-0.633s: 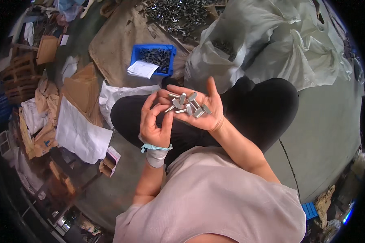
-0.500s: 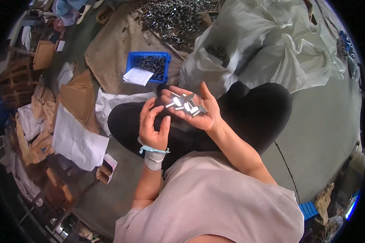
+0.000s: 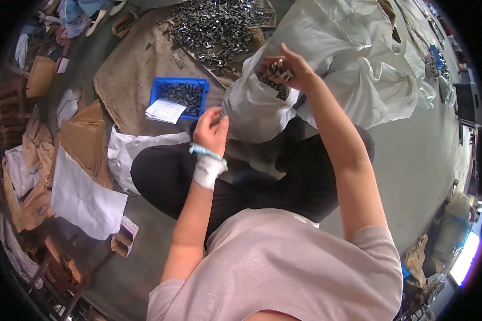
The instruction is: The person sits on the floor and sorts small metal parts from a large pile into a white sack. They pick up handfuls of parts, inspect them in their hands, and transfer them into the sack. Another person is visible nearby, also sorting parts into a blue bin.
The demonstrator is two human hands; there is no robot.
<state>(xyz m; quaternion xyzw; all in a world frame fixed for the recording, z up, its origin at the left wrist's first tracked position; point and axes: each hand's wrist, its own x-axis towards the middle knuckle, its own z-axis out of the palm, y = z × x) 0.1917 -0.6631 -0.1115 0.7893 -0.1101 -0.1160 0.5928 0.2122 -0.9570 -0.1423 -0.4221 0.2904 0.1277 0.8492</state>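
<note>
My right hand (image 3: 296,75) reaches over the mouth of a white woven sack (image 3: 257,115), its palm tipped inward. Several small shiny metal pieces (image 3: 278,72) lie against its fingers and palm, and more dark metal pieces show in the sack's opening just below. My left hand (image 3: 212,132) hovers at the near left side of the same sack. Its fingers are loosely curled, with a gap between thumb and forefinger and nothing visible between them. A pale blue band and a white wrap circle the left wrist.
A blue bin (image 3: 179,96) of dark metal parts, with a white paper (image 3: 166,111) on its near edge, stands left of the sack. Beyond lies a large heap of metal pieces (image 3: 217,32). More white sacks (image 3: 367,96) stand at right; folded cardboard (image 3: 83,142) lies at left.
My right hand has moved from in front of me, palm up with the metal pieces, forward and right over the sack. My left hand has shifted slightly forward, its fingers curling more.
</note>
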